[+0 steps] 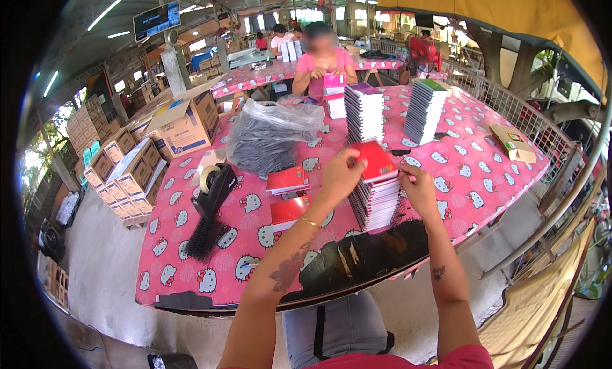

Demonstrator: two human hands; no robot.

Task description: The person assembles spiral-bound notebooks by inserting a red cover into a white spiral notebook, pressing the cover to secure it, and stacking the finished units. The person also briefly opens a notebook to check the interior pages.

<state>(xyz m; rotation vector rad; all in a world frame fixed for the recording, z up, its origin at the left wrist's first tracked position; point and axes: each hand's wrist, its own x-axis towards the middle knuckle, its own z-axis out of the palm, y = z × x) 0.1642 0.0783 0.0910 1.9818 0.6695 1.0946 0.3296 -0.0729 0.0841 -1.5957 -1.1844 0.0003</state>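
A red-covered notebook (375,160) tops a tall stack of spiral-bound notebooks (377,206) near the table's front edge. My left hand (341,176) is closed at its left edge, thumb and fingers pinching the cover side. On the right edge, my right hand (419,188) has its fingertips closed on the same notebook. Left of the stack lie two small piles of red notebooks, one pile (288,179) behind the other pile (289,211). Black wire binding strips (205,236) lie beside a black tape dispenser (215,189) farther left.
A see-through plastic bag of dark items (271,136) stands mid-table. Two more notebook stacks, one purple-topped (364,114) and one green-topped (425,112), stand beyond my hands. An opened carton piece (512,143) lies far right; cardboard boxes (188,123) stand left. A co-worker (324,60) handles notebooks opposite.
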